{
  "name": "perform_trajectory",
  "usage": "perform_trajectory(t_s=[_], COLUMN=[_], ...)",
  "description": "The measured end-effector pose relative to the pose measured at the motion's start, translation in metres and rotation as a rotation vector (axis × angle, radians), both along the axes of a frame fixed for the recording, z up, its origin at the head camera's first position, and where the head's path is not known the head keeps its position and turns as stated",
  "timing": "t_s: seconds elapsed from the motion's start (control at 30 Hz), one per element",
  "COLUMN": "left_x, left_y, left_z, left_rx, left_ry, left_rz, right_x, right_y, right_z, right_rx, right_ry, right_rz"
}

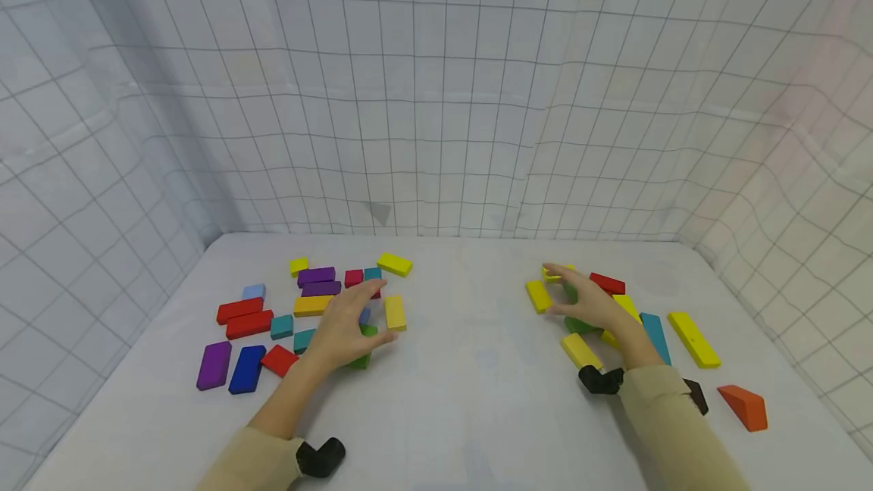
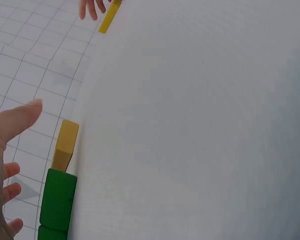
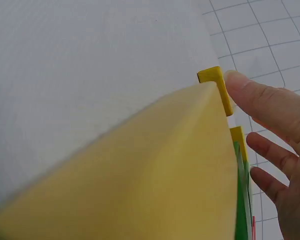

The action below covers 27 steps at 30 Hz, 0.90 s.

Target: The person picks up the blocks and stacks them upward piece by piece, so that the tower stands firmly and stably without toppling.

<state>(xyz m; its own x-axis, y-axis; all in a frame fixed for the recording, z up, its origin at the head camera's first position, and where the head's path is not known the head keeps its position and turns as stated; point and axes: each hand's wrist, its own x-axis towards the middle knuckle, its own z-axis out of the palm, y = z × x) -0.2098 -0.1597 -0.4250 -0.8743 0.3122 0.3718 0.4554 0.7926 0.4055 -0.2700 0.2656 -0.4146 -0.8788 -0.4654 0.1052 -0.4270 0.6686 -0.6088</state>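
Observation:
My left hand (image 1: 344, 328) hovers over the left group of coloured blocks, thumb and fingers spread apart and holding nothing. Under it a green block (image 1: 359, 362) is partly covered, and a pale yellow block (image 1: 395, 313) lies just right of its fingers. In the left wrist view, the thumb stands above a yellow block (image 2: 66, 142) and a green block (image 2: 57, 197). Over the right group, my right hand (image 1: 592, 304) has its fingers apart, with a yellow block (image 1: 539, 297) near its thumb. A yellow block (image 3: 140, 175) looms large before the right wrist camera.
Red blocks (image 1: 248, 324), purple blocks (image 1: 214, 365) and a dark blue block (image 1: 247, 370) lie farther left. On the right are a long yellow block (image 1: 693, 339), a blue block (image 1: 655, 338) and an orange block (image 1: 746, 407). Grid-patterned sheets (image 1: 464, 97) surround the white table (image 1: 470, 385).

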Motion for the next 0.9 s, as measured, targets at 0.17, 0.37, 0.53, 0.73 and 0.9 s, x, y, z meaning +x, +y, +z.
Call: perform_trajectory(t_s=[0.17, 0.37, 0.53, 0.73, 0.9], left_x=[-0.002, -0.004, -0.005, -0.006, -0.007], left_y=[0.006, 0.01, 0.012, 0.014, 0.014], left_z=[-0.009, -0.014, -0.015, -0.014, -0.014], left_rx=[0.016, -0.043, -0.072, -0.083, -0.076], left_ry=[-0.05, -0.077, -0.07, -0.077, -0.081], left_rz=[-0.008, -0.002, -0.001, 0.019, 0.032], right_x=[-0.002, -0.003, -0.004, -0.005, -0.006], right_y=[-0.003, -0.005, -0.008, -0.01, -0.01], right_z=[-0.004, -0.007, -0.008, -0.009, -0.01], right_rx=[-0.014, 0.018, 0.03, 0.037, 0.037], right_ry=[-0.085, -0.112, -0.122, -0.145, -0.142], right_rz=[-0.032, -0.044, -0.046, -0.079, -0.083])
